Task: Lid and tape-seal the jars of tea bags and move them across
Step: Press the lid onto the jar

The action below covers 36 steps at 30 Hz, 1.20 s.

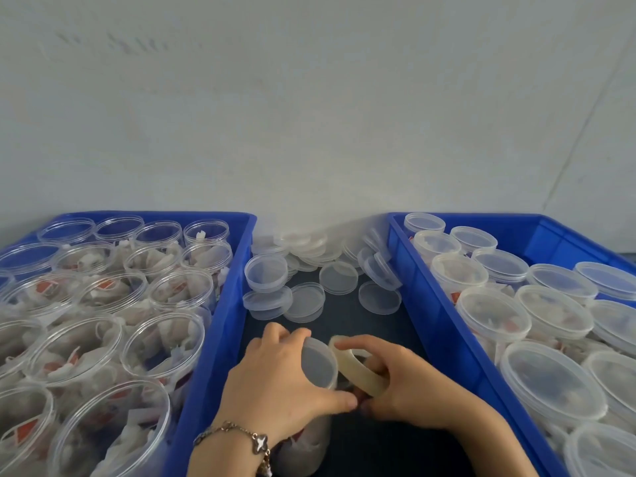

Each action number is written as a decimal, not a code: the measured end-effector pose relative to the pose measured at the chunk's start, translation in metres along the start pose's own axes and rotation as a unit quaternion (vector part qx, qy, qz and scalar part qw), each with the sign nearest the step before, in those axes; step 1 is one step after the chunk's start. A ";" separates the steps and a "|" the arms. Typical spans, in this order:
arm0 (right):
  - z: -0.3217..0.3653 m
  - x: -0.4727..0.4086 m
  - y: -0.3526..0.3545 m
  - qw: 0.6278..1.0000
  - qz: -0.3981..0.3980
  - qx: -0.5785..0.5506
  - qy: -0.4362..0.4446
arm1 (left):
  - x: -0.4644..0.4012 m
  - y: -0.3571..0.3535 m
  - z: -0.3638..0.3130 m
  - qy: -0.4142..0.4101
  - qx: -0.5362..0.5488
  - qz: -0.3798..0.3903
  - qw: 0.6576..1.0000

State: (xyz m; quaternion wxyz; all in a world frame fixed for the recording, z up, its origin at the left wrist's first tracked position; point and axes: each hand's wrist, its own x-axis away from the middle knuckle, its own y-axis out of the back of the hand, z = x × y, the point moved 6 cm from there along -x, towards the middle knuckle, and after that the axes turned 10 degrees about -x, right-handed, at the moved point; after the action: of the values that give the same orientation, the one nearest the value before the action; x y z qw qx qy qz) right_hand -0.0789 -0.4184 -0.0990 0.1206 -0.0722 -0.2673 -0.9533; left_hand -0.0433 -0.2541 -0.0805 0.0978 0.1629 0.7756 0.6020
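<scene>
Your left hand (275, 376) grasps the lidded jar (318, 364) on the desk (371, 325); your right hand (409, 383) fingers grip the tape roll (358, 368) beside it.

Two blue bins (237, 270) flank the dark work surface, one on each side. Two hands (275, 383) meet over one lidded jar (318, 364) and one tape roll (358, 370). Loose lids (339, 277) lie heaped beyond, too overlapped to count.

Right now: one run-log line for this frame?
step: taping lid | left hand: holds lidded jar | right hand: holds tape roll | loose lids behind
</scene>
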 end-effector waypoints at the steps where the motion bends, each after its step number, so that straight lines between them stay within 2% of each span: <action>1: -0.003 0.003 0.005 0.999 -0.020 0.027 -0.012 | 0.000 0.002 -0.001 -0.005 0.007 -0.014 1.000; 4: -0.008 0.011 0.013 0.986 -0.077 0.148 -0.027 | 0.001 0.006 -0.004 -0.023 0.024 -0.048 0.998; 6: -0.002 0.013 0.015 0.967 -0.159 0.200 0.004 | 0.000 0.007 -0.003 -0.026 0.041 -0.056 0.997; 9: 0.007 0.010 0.023 0.933 -0.284 0.212 0.059 | 0.000 0.008 -0.001 -0.033 0.055 -0.052 0.997; 11: 0.010 0.001 0.026 0.926 -0.307 0.211 0.062 | 0.002 0.008 0.000 -0.032 0.070 -0.051 0.996; 22: 0.024 -0.049 0.000 0.921 -0.271 0.253 0.123 | 0.008 0.010 -0.001 -0.035 0.075 -0.063 0.995; 26: 0.030 -0.057 -0.021 0.917 -0.247 0.281 0.137 | 0.011 0.013 -0.006 -0.066 0.003 -0.058 0.996; 30: 0.028 -0.047 -0.019 0.922 -0.246 0.270 0.128 | 0.011 0.013 -0.010 -0.092 -0.033 -0.019 0.995; 33: 0.029 -0.036 -0.017 0.945 -0.219 0.213 0.118 | 0.010 0.011 -0.013 -0.075 -0.034 -0.028 0.996; 36: 0.024 -0.029 -0.017 0.988 -0.111 0.056 0.095 | 0.017 0.010 -0.013 -0.058 -0.060 -0.095 0.992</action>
State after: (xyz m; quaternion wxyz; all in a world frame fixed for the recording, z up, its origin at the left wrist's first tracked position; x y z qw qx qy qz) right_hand -0.0538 -0.3858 -0.0929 0.0429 0.0555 -0.3142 -0.9468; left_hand -0.0617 -0.2571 -0.0664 0.2092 0.1169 0.7429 0.6250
